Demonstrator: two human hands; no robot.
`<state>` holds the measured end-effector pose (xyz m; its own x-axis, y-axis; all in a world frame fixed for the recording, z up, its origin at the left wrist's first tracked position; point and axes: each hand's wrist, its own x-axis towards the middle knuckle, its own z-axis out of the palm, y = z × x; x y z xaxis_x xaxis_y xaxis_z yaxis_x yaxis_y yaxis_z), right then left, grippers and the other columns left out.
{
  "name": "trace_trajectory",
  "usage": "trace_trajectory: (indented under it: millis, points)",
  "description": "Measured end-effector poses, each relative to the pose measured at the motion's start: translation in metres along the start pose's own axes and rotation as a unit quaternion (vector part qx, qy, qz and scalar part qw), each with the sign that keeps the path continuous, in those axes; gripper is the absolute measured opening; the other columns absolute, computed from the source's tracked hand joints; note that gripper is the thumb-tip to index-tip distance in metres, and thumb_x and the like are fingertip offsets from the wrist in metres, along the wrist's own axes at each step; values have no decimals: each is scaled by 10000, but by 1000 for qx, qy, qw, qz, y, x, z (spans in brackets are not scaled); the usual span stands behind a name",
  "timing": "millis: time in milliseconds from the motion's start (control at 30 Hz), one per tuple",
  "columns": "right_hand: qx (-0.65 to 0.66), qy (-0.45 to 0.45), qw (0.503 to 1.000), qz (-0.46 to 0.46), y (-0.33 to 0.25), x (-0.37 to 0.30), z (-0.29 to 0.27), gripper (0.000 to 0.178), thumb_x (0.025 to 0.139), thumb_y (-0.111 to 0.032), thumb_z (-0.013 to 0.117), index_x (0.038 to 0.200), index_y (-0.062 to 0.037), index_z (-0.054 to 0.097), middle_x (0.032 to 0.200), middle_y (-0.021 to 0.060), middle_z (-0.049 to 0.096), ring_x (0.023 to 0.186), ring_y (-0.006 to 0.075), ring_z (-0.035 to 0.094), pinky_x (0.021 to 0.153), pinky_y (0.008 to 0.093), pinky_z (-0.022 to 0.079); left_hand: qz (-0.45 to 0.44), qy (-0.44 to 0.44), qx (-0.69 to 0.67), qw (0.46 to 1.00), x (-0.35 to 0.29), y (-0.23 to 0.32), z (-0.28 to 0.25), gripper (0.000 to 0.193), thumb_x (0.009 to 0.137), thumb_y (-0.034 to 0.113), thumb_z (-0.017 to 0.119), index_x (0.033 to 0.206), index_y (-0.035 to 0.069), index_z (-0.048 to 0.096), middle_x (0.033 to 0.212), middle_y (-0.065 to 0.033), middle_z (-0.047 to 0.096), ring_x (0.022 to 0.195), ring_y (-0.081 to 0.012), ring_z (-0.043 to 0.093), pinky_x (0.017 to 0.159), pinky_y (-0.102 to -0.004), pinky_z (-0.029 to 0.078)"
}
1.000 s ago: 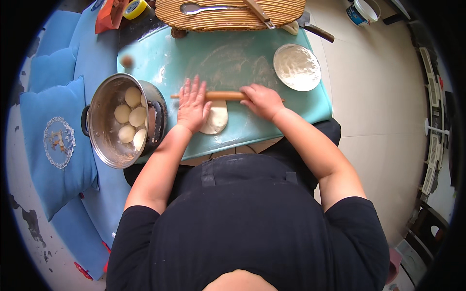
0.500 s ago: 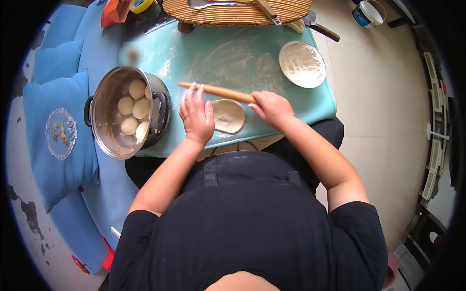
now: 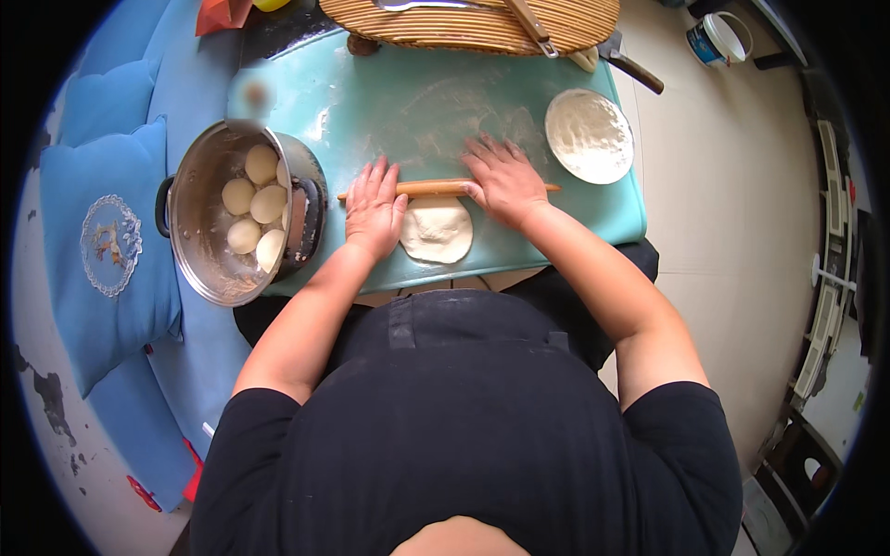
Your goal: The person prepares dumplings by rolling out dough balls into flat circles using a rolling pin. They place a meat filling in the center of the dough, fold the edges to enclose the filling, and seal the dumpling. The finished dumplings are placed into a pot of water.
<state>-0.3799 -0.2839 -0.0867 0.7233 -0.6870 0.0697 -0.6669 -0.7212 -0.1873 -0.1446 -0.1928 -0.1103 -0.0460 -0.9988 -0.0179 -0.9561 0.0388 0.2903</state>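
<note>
A wooden rolling pin (image 3: 432,188) lies crosswise over the far edge of a flattened piece of dough (image 3: 436,232) on the floured green table (image 3: 408,111). My left hand (image 3: 375,210) rests flat across the pin's left end, fingers stretched out and pointing away from me. On the pin's right part lies my right hand (image 3: 505,183), palm down with its fingers spread past it. Part of the pin is hidden under both hands.
At the left stands a steel pot (image 3: 209,157) with several dough balls (image 3: 269,205) inside. A bowl of flour (image 3: 590,136) sits at the right edge. A slatted wooden board (image 3: 454,30) with utensils and a knife (image 3: 637,71) are at the far side.
My right hand has gone from gripping the pin's end to lying flat on it with fingers spread. The pin has turned nearly level across the dough's far edge.
</note>
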Motion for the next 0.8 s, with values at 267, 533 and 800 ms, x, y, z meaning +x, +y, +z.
trace_trajectory:
  millis: [267, 533, 800]
  points:
    - [32, 44, 998, -31, -9, -26, 5, 440, 817, -360, 609, 1176, -116, 537, 1211, 58, 504, 1174, 270, 444, 922, 402, 393, 28, -4, 11, 1000, -28, -2, 5, 583, 911, 297, 447, 1429, 109, 256, 1506, -124, 179, 1392, -331, 143, 1118, -476, 78]
    - [116, 56, 992, -11, 8, -1, -15, 244, 762, -296, 672, 911, -140, 558, 813, 34, 580, 808, 253, 589, 662, 379, 496, -16, 72, -41, 996, 19, 4, -24, 355, 889, 300, 496, 1158, 79, 567, 1312, -104, 473, 1224, -337, 399, 1019, -478, 278]
    - [52, 23, 996, -68, -6, 6, 1, 336, 808, -397, 602, 999, -124, 559, 1028, 69, 522, 1071, 245, 479, 878, 362, 416, -41, -47, 58, 996, -4, -5, -7, 524, 934, 324, 394, 1419, 141, 316, 1509, -96, 208, 1398, -330, 136, 1122, -491, 72]
